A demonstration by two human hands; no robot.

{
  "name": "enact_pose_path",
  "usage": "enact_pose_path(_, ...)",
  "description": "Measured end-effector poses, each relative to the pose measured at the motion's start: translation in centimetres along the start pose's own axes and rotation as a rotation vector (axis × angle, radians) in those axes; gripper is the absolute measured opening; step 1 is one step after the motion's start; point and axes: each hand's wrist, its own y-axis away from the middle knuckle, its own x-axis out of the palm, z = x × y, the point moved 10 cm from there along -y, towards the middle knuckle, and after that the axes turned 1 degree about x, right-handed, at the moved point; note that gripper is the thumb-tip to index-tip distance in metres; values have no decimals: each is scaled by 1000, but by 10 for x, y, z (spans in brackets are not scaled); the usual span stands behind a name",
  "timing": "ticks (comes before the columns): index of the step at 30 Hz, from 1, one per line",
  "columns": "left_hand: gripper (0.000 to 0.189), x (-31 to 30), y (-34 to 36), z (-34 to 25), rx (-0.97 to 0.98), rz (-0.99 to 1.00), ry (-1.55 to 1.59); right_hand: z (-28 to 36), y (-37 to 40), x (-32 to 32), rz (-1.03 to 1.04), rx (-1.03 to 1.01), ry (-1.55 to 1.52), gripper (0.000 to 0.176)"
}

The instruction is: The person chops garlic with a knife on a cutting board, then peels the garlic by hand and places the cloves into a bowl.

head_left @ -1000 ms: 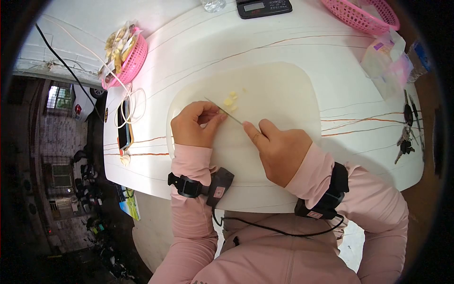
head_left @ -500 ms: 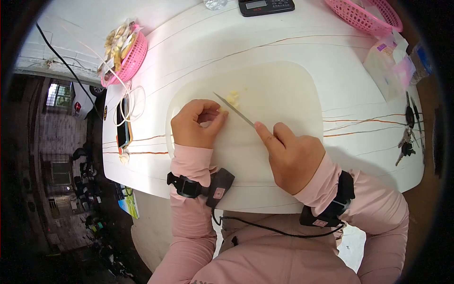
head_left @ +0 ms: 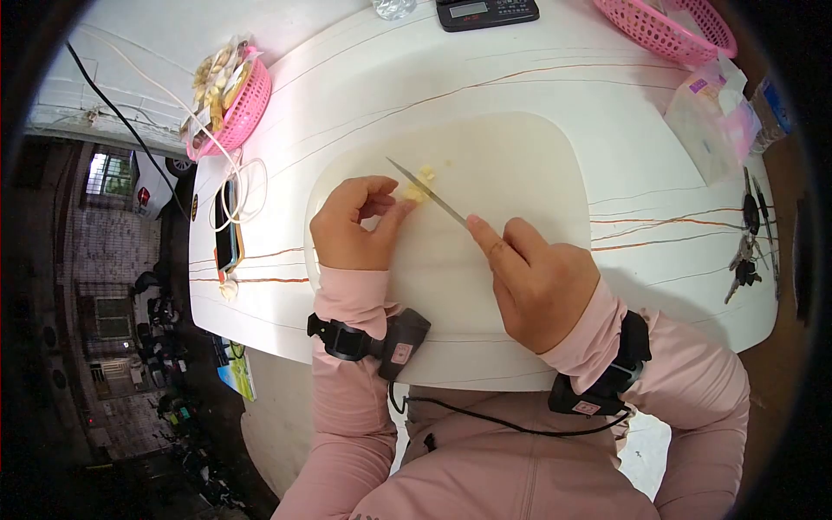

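Observation:
My right hand is closed round the handle of a knife, whose narrow blade points up and to the left over the cutting board. Small pale yellow pieces that look like garlic lie on both sides of the blade. The curled fingers and thumb of my left hand are at the near-left side of these pieces, just beside the blade. Its fingertips seem to steady a piece, partly hidden. A tiny crumb lies farther back on the translucent white board.
A phone with a white cable and a garlic bulb lie at the left. Pink baskets stand at the back corners. A black scale is at the back; a plastic bag and keys are at the right.
The knife blade has shifted slightly up and left. My left fingers have moved slightly left and loosened, showing more of the yellow pieces beside the thumb.

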Motion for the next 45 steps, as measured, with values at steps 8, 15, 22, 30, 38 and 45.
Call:
enact_pose_path(8,12,4,0,-3,42,71,-27,2,-2,5,52,-42,27,50)
enact_pose_path(15,10,8,-1,-3,49,88,6,2,-1,5,23,-52,16,48)
enact_pose_path(22,9,8,-1,-5,78,97,-38,4,-4,10,72,-80,4,52)
enact_pose_path(30,8,9,-2,-6,57,111,-66,11,0,16,77,-69,124,54)
enact_pose_path(38,10,8,0,-4,36,133,-97,6,2,4,22,-52,13,49)
enact_pose_path(45,11,7,1,1,-15,135,-92,8,3,4,26,-66,43,49)
